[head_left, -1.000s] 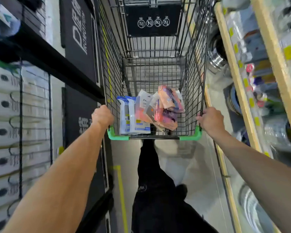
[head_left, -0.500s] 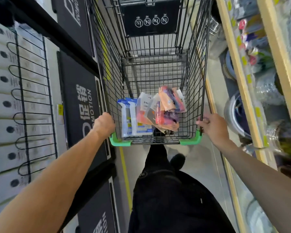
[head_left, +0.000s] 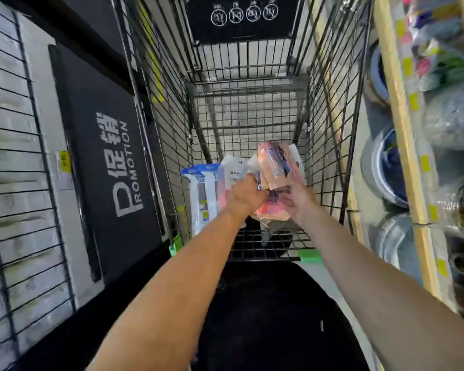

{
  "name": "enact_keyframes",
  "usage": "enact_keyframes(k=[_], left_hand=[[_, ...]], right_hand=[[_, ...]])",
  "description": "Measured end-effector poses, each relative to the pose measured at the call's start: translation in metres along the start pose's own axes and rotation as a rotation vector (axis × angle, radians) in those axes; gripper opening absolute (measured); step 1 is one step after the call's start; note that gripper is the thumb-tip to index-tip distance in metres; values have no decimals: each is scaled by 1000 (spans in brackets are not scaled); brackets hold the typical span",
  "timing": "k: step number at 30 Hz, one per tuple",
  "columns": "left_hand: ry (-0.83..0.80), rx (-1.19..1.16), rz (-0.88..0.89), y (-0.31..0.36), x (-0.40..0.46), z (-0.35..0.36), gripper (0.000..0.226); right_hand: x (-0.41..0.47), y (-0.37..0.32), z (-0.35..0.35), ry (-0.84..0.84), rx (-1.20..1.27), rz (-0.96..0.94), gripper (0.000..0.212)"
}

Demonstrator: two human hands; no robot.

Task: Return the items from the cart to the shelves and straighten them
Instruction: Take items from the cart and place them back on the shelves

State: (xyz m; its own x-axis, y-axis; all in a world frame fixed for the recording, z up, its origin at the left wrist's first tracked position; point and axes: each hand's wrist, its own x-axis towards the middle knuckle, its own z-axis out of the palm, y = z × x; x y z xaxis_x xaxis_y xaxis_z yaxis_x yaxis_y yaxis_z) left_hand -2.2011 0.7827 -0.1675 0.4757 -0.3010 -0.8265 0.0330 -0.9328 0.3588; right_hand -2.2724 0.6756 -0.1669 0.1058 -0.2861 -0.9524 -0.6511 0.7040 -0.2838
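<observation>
A black wire cart [head_left: 330, 108] with green handle ends stands in front of me. Inside it lie several flat packets: blue-and-white ones [head_left: 201, 194] at the left, a white-and-pink one [head_left: 232, 178] in the middle, and pink-orange ones [head_left: 276, 164] at the right. My left hand [head_left: 245, 195] reaches into the cart and closes on the white-and-pink packet. My right hand [head_left: 299, 199] grips the pink-orange packets from below and the right. The image is blurred, so exact finger contact is hard to see.
A wooden shelf [head_left: 402, 135] with yellow price tags runs along the right, holding wrapped bowls and coloured goods. At the left stand a black promotion sign [head_left: 110, 167] and a wire rack [head_left: 19, 162] over white boxes. My dark trousers fill the floor below the cart.
Both hands have left the cart's handle and reached into the basket onto the packets. The cart and view have moved forward along the aisle.
</observation>
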Motion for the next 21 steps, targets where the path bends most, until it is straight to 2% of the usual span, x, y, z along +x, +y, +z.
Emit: enact_keyframes(k=[2, 4, 5, 7, 10, 12, 15, 17, 19, 21], left_hand=[[28, -28, -95, -3, 7, 33, 36], [124, 9, -173, -5, 16, 53, 63], [157, 22, -208, -3, 18, 62, 70], [207, -24, -274, 4, 24, 85, 78], [357, -98, -381, 14, 20, 120, 73], [402, -162, -430, 15, 18, 135, 72], [388, -213, -449, 12, 13, 147, 70], [388, -453, -476, 14, 12, 146, 76], [326, -677, -567, 15, 15, 146, 67], [261, -727, -585, 12, 16, 137, 56]], right_hand=[[29, 3, -3, 45, 63, 55, 29], [62, 8, -6, 65, 24, 143, 50], [77, 11, -6, 49, 29, 180, 57], [104, 17, -7, 7, 25, 231, 58], [120, 23, -7, 25, 25, 211, 45], [129, 30, -14, 88, 16, 192, 40], [141, 40, -28, 144, 14, 179, 32], [137, 35, -28, 81, 37, 143, 29], [123, 21, -23, 75, 118, 135, 20], [109, 10, -17, 74, 177, 132, 17]])
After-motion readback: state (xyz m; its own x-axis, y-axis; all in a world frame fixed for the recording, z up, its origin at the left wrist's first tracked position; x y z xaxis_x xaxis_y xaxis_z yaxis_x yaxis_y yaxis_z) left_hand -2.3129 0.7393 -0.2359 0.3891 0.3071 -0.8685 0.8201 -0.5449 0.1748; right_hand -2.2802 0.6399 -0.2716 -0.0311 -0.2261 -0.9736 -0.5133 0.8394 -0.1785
